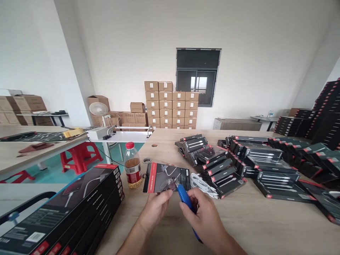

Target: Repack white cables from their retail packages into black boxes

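My right hand (203, 210) is wrapped round blue-handled pliers (184, 196), whose metal jaws point forward and left. Just left of the jaws, my left hand (158, 205) is closed in a pinch. Something small and clear shows at its fingertips, too indistinct to name. Right behind both hands lies a flat black-and-red printed package (159, 177) with a cable picture on it. A bundle of white cables (203, 186) rests on the table to its right.
Black boxes stand stacked at left (87, 202). A red-capped bottle (132, 170) and a tape roll (147, 160) are near the package. Many black cable boxes (228, 182) pile up on the right of the wooden table (164, 141). Cartons (166, 104) line the wall.
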Demonstrator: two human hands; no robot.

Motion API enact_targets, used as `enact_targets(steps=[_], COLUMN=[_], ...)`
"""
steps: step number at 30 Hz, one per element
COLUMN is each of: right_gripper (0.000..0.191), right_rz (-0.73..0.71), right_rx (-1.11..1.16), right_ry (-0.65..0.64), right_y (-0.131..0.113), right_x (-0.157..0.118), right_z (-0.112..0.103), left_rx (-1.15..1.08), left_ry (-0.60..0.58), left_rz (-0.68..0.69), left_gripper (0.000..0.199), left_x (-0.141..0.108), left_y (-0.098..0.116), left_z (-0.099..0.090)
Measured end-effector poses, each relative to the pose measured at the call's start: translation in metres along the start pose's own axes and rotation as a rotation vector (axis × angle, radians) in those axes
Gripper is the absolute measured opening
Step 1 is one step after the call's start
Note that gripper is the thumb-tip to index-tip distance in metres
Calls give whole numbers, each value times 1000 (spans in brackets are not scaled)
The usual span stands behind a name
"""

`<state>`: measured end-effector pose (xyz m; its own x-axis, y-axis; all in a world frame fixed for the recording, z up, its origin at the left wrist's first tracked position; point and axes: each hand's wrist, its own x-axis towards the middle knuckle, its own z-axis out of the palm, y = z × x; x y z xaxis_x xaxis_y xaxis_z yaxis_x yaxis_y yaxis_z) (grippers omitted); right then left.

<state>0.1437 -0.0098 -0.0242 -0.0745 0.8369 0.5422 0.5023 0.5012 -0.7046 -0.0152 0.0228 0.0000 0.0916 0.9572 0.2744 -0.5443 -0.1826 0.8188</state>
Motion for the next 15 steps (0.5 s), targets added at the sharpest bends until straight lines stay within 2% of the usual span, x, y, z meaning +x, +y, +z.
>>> enact_targets(steps=[4,7,11,13,15], right_gripper=[15,22,36,38,36], right_rz=[64,111,184,182,162], right_rx=[58,97,87,29,-51], right_ry=[73,179,398,378,274], right_y=[4,12,26,31,35], right_x=[8,19,31,33,31], right_z=[-1,-10,-36,-48,-60], left_rx=[-17,-8,-41,-83,-117], left_ry=[-43,-112,-181,-179,-155], left_rz=[-41,-85,-191,-259,-308], left_gripper=[47,38,52,50,42], left_x=[-2,-6,-9,-7,-3], left_y=[-8,-15,-15,-11,-7], left_z=[-3,-6,-3,-1,0])
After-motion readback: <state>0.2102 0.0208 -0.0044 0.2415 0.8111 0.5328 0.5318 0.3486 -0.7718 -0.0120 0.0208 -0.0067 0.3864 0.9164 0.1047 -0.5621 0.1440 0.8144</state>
